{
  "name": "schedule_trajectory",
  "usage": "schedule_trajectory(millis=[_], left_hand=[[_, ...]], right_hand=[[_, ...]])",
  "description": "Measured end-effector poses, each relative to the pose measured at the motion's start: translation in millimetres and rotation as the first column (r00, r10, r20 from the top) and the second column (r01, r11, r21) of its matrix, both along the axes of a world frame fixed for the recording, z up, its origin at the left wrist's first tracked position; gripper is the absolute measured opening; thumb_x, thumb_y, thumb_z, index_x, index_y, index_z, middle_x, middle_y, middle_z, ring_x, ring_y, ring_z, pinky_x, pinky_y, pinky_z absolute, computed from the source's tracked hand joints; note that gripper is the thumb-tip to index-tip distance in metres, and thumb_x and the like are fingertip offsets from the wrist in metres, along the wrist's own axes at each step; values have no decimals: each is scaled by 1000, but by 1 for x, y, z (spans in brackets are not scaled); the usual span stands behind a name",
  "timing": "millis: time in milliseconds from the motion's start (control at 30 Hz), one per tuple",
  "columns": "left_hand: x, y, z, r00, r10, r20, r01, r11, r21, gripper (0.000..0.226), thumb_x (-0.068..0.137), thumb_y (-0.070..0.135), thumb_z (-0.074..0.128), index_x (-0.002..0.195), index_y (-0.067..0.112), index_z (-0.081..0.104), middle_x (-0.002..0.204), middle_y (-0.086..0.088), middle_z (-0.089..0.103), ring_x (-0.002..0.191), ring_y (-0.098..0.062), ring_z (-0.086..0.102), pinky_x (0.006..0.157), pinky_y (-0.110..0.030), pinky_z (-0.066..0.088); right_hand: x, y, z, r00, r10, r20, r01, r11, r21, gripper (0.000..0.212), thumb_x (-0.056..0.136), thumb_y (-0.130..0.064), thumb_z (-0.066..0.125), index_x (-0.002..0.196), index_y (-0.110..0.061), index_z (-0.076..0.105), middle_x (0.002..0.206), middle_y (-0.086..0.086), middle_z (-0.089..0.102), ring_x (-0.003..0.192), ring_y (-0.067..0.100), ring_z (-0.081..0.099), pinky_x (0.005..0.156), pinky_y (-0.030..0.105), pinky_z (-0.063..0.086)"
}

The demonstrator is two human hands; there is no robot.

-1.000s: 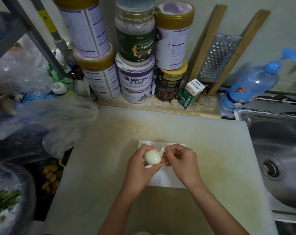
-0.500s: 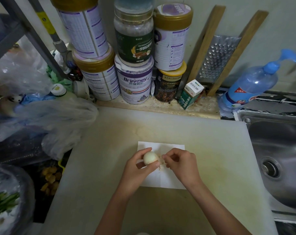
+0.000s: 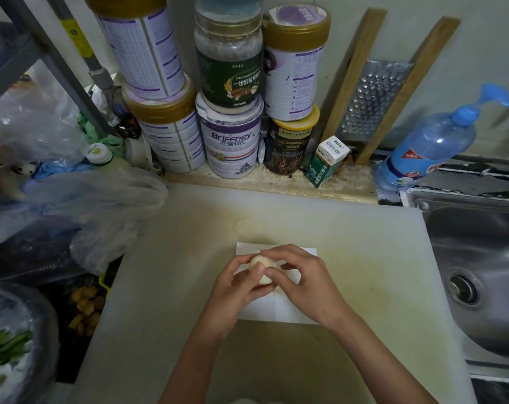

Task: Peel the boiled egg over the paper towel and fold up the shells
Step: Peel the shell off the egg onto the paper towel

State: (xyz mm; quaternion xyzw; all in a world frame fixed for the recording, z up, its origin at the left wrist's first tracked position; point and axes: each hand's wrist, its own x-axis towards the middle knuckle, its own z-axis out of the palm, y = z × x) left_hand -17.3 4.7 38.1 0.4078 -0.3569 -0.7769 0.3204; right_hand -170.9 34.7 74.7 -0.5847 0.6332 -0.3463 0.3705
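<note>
1. Your left hand [image 3: 236, 290] and right hand [image 3: 302, 287] both hold the egg [image 3: 256, 260].
2. Your fingers [image 3: 279, 252] on both hands are curled tight on it.
3. The egg is over the towel [image 3: 279, 312].
4. The towel lies flat near the middle of the table [image 3: 364, 258].
5. The sink [image 3: 480, 272] is past the table's right edge.

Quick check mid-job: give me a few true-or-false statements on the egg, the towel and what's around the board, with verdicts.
1. The egg lies untouched on the paper towel. False: the left hand and right hand both hold it over the towel.
2. The paper towel lies on the white cutting board. True.
3. The blue bottle stands left of the tins. False: it leans at the right, by the sink.
4. A metal grater leans against the wall. True.
</note>
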Motion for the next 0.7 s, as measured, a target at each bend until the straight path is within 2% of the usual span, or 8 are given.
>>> schedule_trajectory(millis=[200, 433, 633, 700], left_hand=[[2, -1, 1, 1000, -14, 7, 14, 999, -39, 38, 85, 43, 65, 113, 18, 64, 116, -10, 69, 109, -29, 65, 86, -28, 53], [-4, -1, 1, 1000, 22, 3, -22, 999, -24, 44, 86, 45, 63, 114, 12, 64, 116, -14, 68, 112, -30, 63, 92, -35, 52], [-8, -1, 1, 999, 30, 25, -30, 999, 14, 43, 90, 41, 59, 112, 4, 63, 117, -18, 67, 113, -29, 62, 94, -40, 51], [-9, -1, 0, 999, 40, 8, -40, 998, 38, 42, 91, 37, 57, 114, 3, 63, 119, -19, 66, 114, -28, 62, 95, -40, 51]], right_hand=[[4, -2, 4, 992, -110, 60, 110, 994, 3, 17, 79, -17, 73, 94, -25, 72, 91, -7, 65, 88, 9, 61, 76, 33, 54], [10, -1, 5, 978, -200, 65, 204, 977, -54, 11, 78, -9, 73, 85, -18, 73, 79, -6, 65, 72, 8, 59, 64, 14, 47], [11, -1, 5, 967, -243, 72, 246, 968, -40, 9, 80, -9, 71, 78, -18, 72, 76, -7, 68, 68, 10, 61, 62, 18, 50], [10, -1, 5, 942, -291, 164, 291, 956, 26, 9, 80, -9, 71, 78, -18, 72, 73, -5, 69, 65, 7, 62, 61, 17, 50]])
